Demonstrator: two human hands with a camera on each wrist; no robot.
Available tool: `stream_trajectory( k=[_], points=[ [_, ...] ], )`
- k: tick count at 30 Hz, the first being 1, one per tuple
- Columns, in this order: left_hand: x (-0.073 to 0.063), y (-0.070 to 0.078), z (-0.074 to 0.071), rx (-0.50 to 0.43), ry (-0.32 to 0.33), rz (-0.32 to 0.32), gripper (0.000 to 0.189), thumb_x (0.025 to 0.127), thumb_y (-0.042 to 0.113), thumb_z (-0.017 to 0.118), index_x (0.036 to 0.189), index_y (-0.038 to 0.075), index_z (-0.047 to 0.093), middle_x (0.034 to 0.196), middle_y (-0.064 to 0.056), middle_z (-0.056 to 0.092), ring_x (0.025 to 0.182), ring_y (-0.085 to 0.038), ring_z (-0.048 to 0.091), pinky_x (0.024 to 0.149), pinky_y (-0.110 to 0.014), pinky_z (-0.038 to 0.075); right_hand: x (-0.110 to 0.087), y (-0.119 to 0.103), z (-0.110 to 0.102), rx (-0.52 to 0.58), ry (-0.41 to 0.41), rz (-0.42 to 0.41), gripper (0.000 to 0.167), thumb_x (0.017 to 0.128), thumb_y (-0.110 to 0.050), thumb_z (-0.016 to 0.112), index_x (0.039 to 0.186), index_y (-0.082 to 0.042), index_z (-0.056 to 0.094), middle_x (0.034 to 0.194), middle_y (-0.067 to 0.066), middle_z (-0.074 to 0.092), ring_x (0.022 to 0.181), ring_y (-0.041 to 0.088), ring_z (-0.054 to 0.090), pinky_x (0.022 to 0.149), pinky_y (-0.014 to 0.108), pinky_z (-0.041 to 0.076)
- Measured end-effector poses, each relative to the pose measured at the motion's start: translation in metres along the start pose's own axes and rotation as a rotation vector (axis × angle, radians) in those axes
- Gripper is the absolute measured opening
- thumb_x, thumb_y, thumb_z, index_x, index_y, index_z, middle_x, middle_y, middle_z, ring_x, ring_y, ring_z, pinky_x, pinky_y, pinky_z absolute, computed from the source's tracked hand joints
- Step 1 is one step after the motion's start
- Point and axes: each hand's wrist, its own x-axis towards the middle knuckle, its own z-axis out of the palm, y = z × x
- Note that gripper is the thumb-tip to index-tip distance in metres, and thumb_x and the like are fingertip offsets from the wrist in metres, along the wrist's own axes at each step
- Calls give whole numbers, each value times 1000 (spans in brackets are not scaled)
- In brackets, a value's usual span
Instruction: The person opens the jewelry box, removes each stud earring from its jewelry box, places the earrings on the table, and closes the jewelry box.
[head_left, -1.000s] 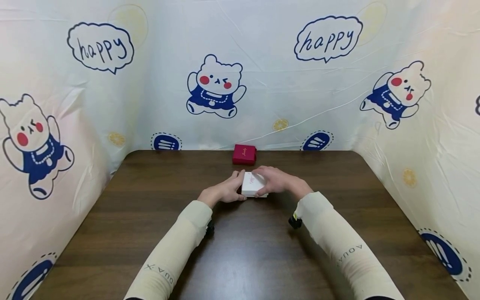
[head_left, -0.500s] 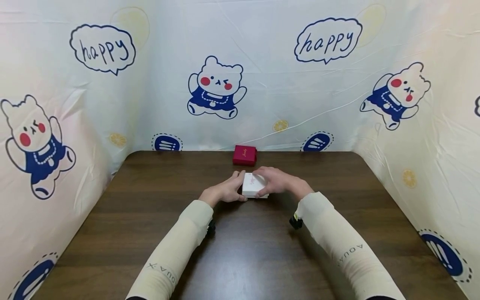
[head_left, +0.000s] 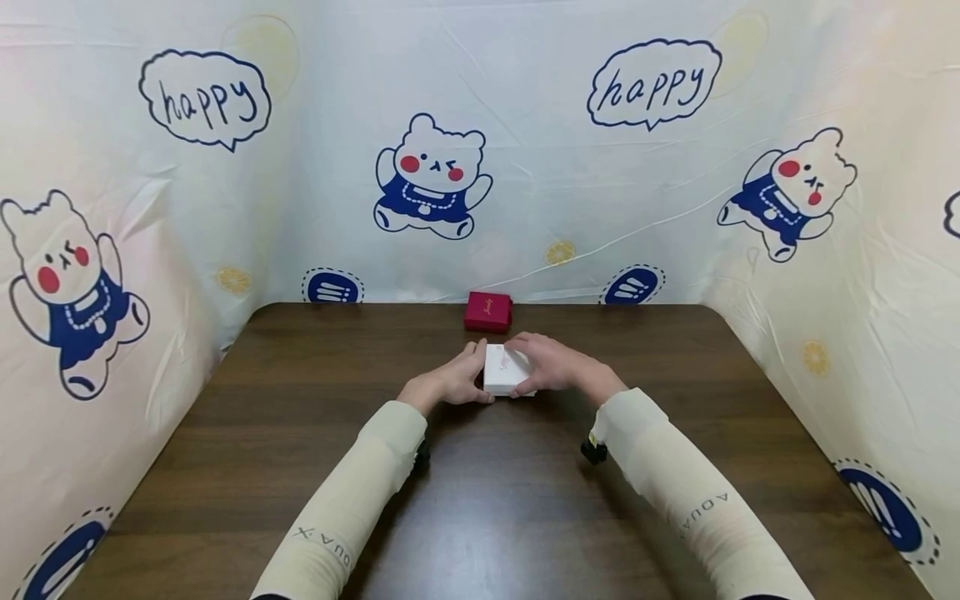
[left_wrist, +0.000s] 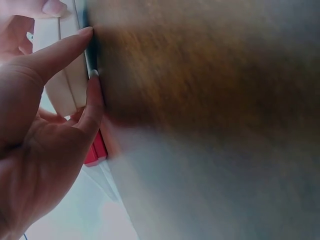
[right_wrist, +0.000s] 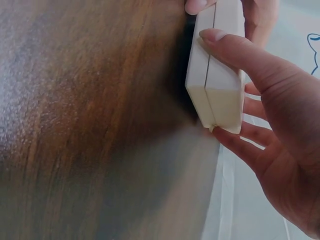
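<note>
A small white lidded box [head_left: 498, 373] with faint pink lettering on top lies near the middle of the table, held from both sides. My left hand [head_left: 456, 379] grips its left side, the thumb along the near face and the other fingers at the far side. From the right, my right hand [head_left: 553, 365] pinches the upper part, thumb on the near face and fingertips at the far edge. In the right wrist view a thin seam runs round the white box [right_wrist: 224, 102] between lid and base, with the right thumb [right_wrist: 220, 37] beside it.
A dark red box [head_left: 487, 312] with gold lettering sits just behind the white one, near the back edge of the brown wooden table [head_left: 315, 350]. Pale printed cloth [head_left: 525, 100] hangs around the back and sides.
</note>
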Motion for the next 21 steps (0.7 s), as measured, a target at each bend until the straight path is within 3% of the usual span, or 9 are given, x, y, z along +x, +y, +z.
stream_trajectory(
  k=[14, 21],
  points=[
    [1, -1, 0, 8, 49, 24, 109, 87, 23, 84, 159, -7, 10, 153, -24, 30, 146, -31, 31, 119, -41, 29, -2, -2, -2, -1, 11, 11, 81, 83, -44, 85, 149, -11, 50, 151, 11, 48, 125, 29, 49, 106, 49, 43],
    [3, -2, 0, -10, 61, 40, 95, 84, 21, 86, 152, -4, 25, 139, -19, 40, 132, -29, 42, 113, -40, 36, -5, -4, -3, 17, 18, 17, 81, 84, -43, 84, 150, -10, 49, 152, 12, 47, 127, 29, 48, 107, 49, 42]
  ],
)
